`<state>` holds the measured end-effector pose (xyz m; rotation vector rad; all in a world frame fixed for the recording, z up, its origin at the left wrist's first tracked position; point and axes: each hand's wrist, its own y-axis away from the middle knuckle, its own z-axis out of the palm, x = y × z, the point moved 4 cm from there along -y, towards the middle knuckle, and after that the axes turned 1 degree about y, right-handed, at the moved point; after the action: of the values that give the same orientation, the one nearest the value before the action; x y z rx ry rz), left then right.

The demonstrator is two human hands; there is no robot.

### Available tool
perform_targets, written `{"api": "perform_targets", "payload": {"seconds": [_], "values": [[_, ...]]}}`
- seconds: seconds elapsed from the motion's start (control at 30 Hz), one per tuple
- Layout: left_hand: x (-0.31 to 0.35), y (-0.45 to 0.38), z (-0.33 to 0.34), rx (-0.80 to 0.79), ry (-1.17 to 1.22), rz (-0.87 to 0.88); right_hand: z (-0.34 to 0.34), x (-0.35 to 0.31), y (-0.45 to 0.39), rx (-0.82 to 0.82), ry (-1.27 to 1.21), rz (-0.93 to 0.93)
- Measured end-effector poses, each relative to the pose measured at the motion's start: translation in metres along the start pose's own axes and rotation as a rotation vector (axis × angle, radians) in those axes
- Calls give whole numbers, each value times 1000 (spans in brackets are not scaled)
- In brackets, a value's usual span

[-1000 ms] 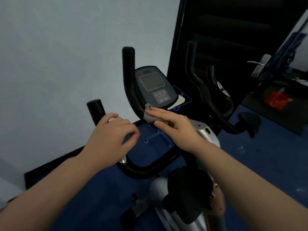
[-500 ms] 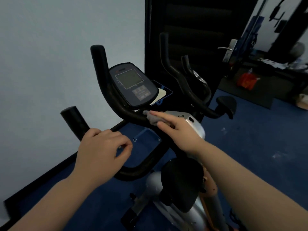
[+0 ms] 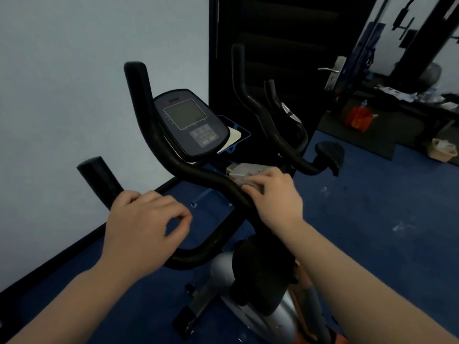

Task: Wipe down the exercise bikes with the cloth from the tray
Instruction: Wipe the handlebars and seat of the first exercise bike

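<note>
A black and silver exercise bike (image 3: 224, 276) stands right below me, with a curved black handlebar (image 3: 198, 173) and a dark console (image 3: 191, 122). My right hand (image 3: 275, 194) presses a small grey cloth (image 3: 244, 181) onto the right stretch of the handlebar; most of the cloth is hidden under the fingers. My left hand (image 3: 141, 224) rests curled over the left grip of the handlebar, thumb and forefinger nearly touching. Behind stands a second bike (image 3: 285, 135) with black handlebars and a black saddle.
A pale wall runs along the left, meeting a black skirting and blue carpet (image 3: 372, 219). A dark door (image 3: 273, 33) with a metal handle stands behind the bikes. A blue tray (image 3: 236, 135) sits behind the console. Red bag and clutter lie far right.
My right hand slid the cloth down the handlebar from just under the console toward me. My view swung right. The left hand stayed on its grip.
</note>
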<state>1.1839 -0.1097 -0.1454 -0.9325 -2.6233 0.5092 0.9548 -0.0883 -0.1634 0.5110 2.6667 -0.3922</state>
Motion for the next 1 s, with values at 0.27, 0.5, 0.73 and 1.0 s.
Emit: {"api": "perform_targets", "payload": {"seconds": [0.27,0.5,0.73,1.0], "values": [[3,0,2,6,-30,-65,-5,-4,-14,-93,-68,-83],[2,1,0,1,46,-58,-37,-7,12,-13,-65,-159],[-19,1,-20,102,472,36,-5,-56,50,-135,143,-318],[-48,-10,-34,-69,168,447,-5,-72,61,-331,-70,-227]]}}
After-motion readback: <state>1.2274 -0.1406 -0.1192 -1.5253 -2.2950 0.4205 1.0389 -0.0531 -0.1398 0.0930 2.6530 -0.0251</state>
